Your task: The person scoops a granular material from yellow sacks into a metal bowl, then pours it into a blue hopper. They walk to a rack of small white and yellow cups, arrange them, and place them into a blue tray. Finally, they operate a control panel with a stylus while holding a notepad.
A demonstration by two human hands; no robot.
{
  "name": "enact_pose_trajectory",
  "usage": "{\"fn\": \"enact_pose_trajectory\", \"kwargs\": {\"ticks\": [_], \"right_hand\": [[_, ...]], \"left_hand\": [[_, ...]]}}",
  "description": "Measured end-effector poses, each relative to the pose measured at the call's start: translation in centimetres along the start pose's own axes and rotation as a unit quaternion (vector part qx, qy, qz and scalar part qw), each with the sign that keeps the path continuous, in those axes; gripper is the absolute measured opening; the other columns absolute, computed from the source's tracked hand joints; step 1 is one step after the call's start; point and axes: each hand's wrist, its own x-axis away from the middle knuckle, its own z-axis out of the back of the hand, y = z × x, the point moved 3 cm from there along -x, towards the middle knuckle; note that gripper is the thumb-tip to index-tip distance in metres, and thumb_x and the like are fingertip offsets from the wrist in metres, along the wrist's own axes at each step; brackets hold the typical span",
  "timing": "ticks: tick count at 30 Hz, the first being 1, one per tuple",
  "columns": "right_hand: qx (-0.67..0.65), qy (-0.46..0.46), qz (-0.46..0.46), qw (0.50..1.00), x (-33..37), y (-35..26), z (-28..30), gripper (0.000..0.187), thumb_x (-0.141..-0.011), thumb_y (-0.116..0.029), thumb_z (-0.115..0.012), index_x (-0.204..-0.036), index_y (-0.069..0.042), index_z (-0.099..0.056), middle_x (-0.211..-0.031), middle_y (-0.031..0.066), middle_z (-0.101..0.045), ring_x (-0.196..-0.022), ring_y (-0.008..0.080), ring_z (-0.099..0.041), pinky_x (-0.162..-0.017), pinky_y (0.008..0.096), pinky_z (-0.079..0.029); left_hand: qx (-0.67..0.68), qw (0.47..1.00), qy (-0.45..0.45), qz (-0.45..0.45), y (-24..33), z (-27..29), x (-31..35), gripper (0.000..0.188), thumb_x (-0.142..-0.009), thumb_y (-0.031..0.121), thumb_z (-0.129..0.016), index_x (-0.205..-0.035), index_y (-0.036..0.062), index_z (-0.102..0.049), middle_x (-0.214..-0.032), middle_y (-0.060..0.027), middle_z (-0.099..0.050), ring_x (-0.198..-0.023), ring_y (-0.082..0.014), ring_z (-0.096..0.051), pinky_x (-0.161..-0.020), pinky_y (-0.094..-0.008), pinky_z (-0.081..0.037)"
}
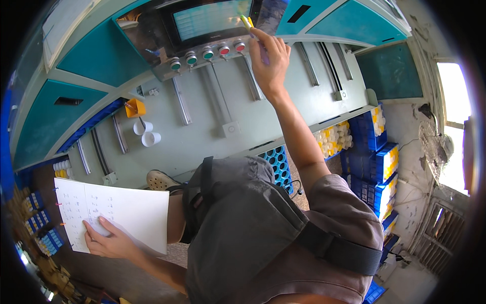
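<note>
My right hand [272,58] is raised to a control panel with its fingers pinched around a slim yellow-green pen [246,21]. The pen's end lies over the lower right of the lit screen [212,21]; whether it touches the glass I cannot tell. Below the screen runs a row of round green and red push buttons [207,53]. Off to the left, my left hand [109,242] holds a white notebook [136,213] by its near edge, two digits lying on the page. Handwritten columns cover the page's left part, and small coloured rings line its left edge.
Teal cabinet doors [43,121] flank the panel. An orange holder [135,108] and white cups [151,138] are on the pale machine front. Blue crates [387,162] with yellow and white pieces are stacked at right, near a fan [435,144]. A blue tray of round holes [276,164] sits by my legs.
</note>
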Motion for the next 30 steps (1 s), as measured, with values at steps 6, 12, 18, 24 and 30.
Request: {"fn": "enact_pose_trajectory", "kwargs": {"ticks": [6,12,18,24,30], "right_hand": [[-0.036,-0.002,0.007,0.999,0.33,0.27,0.02,0.025,-0.089,-0.010,-0.068,-0.114,-0.010,-0.072,-0.085,0.0007,-0.067,-0.080,0.0163,-0.058,-0.081,0.0320,-0.038],[-0.022,-0.002,0.004,1.000,0.38,0.30,-0.17,0.025,-0.088,-0.010,-0.069,-0.113,-0.010,-0.072,-0.083,0.0008,-0.066,-0.079,0.0170,-0.058,-0.081,0.0321,-0.038],[-0.023,0.006,0.008,1.000,0.17,-0.10,0.16,0.025,-0.089,-0.010,-0.069,-0.113,-0.009,-0.072,-0.083,0.0012,-0.066,-0.079,0.0172,-0.058,-0.080,0.0322,-0.037],[-0.012,-0.002,-0.009,1.000,-0.47,-0.42,0.24,0.024,-0.088,-0.009,-0.069,-0.112,-0.009,-0.072,-0.082,0.0012,-0.065,-0.079,0.0172,-0.058,-0.079,0.0320,-0.037],[-0.038,0.012,-0.005,0.999,-0.19,-0.36,0.25,0.023,-0.089,-0.010,-0.070,-0.112,-0.009,-0.073,-0.082,0.0010,-0.066,-0.078,0.0170,-0.058,-0.079,0.0320,-0.037]], "left_hand": [[-0.007,1.000,-0.001,0.004,0.03,0.05,-0.01,0.045,-0.095,0.042,-0.068,-0.129,0.0111,-0.069,-0.113,-0.0104,-0.058,-0.109,-0.0289,-0.054,-0.088,-0.0430,-0.049],[-0.001,1.000,-0.003,0.007,-0.05,-0.02,0.01,0.045,-0.096,0.042,-0.067,-0.129,0.0114,-0.068,-0.113,-0.0097,-0.058,-0.109,-0.0283,-0.054,-0.087,-0.0427,-0.049],[0.002,1.000,-0.008,0.014,-0.01,-0.01,0.06,0.046,-0.096,0.042,-0.066,-0.130,0.0113,-0.068,-0.114,-0.0099,-0.058,-0.110,-0.0283,-0.053,-0.088,-0.0427,-0.049],[0.005,1.000,-0.009,0.012,0.01,0.05,0.02,0.046,-0.096,0.043,-0.066,-0.130,0.0113,-0.068,-0.115,-0.0103,-0.057,-0.111,-0.0288,-0.053,-0.088,-0.0433,-0.049],[-0.002,1.000,-0.012,0.009,-0.09,0.02,0.09,0.046,-0.096,0.043,-0.065,-0.130,0.0117,-0.068,-0.115,-0.0105,-0.057,-0.111,-0.0291,-0.053,-0.089,-0.0435,-0.049]]}}
